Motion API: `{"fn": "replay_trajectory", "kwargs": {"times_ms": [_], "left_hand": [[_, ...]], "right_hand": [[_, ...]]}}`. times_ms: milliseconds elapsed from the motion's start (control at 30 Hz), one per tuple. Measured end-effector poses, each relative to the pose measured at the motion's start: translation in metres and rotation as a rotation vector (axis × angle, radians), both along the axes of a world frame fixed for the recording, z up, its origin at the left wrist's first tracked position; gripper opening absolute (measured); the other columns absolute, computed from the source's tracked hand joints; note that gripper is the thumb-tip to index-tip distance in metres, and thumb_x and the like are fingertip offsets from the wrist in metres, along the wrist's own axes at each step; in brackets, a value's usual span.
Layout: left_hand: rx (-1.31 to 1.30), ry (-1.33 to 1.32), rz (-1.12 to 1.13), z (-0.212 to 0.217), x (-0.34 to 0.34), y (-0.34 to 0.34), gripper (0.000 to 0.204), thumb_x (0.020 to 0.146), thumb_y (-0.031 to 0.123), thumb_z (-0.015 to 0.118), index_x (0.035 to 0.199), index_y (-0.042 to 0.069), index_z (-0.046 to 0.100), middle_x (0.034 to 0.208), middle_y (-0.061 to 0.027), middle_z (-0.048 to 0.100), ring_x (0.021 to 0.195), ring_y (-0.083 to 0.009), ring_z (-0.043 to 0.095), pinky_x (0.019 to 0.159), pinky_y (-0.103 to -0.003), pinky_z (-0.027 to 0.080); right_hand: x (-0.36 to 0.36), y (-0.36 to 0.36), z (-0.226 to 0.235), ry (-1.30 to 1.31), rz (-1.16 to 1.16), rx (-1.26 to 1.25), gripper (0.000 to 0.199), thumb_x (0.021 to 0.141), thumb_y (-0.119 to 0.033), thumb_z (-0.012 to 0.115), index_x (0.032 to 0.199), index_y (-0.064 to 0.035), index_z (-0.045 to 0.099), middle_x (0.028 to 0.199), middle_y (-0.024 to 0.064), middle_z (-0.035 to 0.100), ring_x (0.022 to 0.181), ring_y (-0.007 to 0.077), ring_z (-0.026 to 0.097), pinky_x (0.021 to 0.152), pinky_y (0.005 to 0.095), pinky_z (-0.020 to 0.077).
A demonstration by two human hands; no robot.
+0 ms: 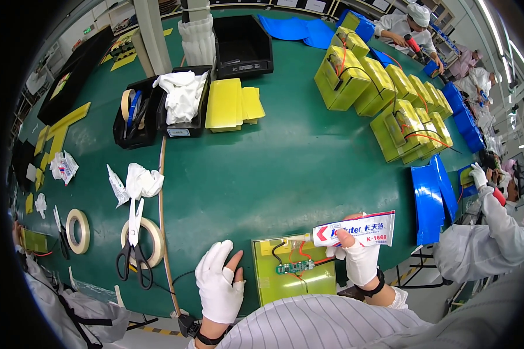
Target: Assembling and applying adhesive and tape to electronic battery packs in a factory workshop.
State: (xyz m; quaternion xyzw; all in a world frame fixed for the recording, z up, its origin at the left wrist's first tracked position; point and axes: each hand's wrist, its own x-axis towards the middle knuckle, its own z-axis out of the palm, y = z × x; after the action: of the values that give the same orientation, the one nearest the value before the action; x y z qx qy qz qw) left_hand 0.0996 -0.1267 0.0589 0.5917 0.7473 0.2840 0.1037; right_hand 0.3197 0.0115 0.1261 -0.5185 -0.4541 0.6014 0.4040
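Note:
A yellow-green wrapped battery pack (314,285) lies in front of me at the table's near edge. On its top sit a small green circuit board (294,267) and red and black wires. My right hand (360,263), in a white glove with bare fingertips, is closed round a white glue tube (371,230) with blue and red print. The tube lies nearly level, its pale nozzle pointing left over the wires at the pack's far edge. Whether the nozzle touches them I cannot tell. Beside the pack's left edge, my gloved left hand (220,285) is open, holding nothing.
To the left lie scissors (133,247) on a tape roll (157,232), another tape roll (78,231) and a crumpled white cloth (144,180). Black bins (241,49) stand at the back. Several wired packs (342,78) fill the far right, near blue sheets (428,200). Co-workers sit along the right.

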Motion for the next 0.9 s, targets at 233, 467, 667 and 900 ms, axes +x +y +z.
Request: {"fn": "replay_trajectory", "kwargs": {"times_ms": [233,467,667,900], "left_hand": [[0.005,0.002,-0.004,0.0004,0.0,0.0,0.044,0.069,0.0,0.075,0.112,0.008,0.073,0.129,-0.0102,0.059,0.121,-0.0329,0.054,0.103,-0.043,0.041],[0.01,0.008,0.001,-0.0002,0.0001,-0.0001,0.044,0.069,0.0,0.075,0.111,0.008,0.073,0.128,-0.01,0.059,0.121,-0.0328,0.054,0.103,-0.043,0.041],[0.002,0.0,-0.001,0.0,-0.0002,0.0002,0.043,0.068,0.0,0.075,0.111,0.008,0.074,0.128,-0.01,0.059,0.121,-0.0329,0.054,0.103,-0.043,0.041],[-0.012,0.0,0.001,0.0014,0.0004,-0.0001,0.042,0.069,0.001,0.075,0.11,0.007,0.074,0.128,-0.01,0.059,0.121,-0.0328,0.054,0.103,-0.043,0.041]], "right_hand": [[-0.0038,-0.001,-0.0021,0.039,-0.006,-0.006,0.034,0.085,-0.023,0.077,0.103,-0.0067,0.053,0.08,0.0094,0.07,0.057,0.0124,0.064,0.046,0.0212,0.0432],[-0.0005,-0.0038,-0.0017,0.018,-0.019,0.011,0.036,0.084,-0.022,0.078,0.103,-0.0063,0.053,0.079,0.01,0.069,0.056,0.0133,0.064,0.045,0.0216,0.0433],[0.0001,-0.0065,-0.0002,0.003,-0.014,0.013,0.036,0.083,-0.021,0.078,0.104,-0.0068,0.053,0.078,0.0094,0.069,0.056,0.0139,0.064,0.046,0.0223,0.0444],[0.0006,-0.0075,-0.001,-0.005,-0.03,0.028,0.035,0.083,-0.022,0.078,0.103,-0.0073,0.054,0.08,0.0084,0.069,0.059,0.0137,0.065,0.048,0.0223,0.0464]]}}
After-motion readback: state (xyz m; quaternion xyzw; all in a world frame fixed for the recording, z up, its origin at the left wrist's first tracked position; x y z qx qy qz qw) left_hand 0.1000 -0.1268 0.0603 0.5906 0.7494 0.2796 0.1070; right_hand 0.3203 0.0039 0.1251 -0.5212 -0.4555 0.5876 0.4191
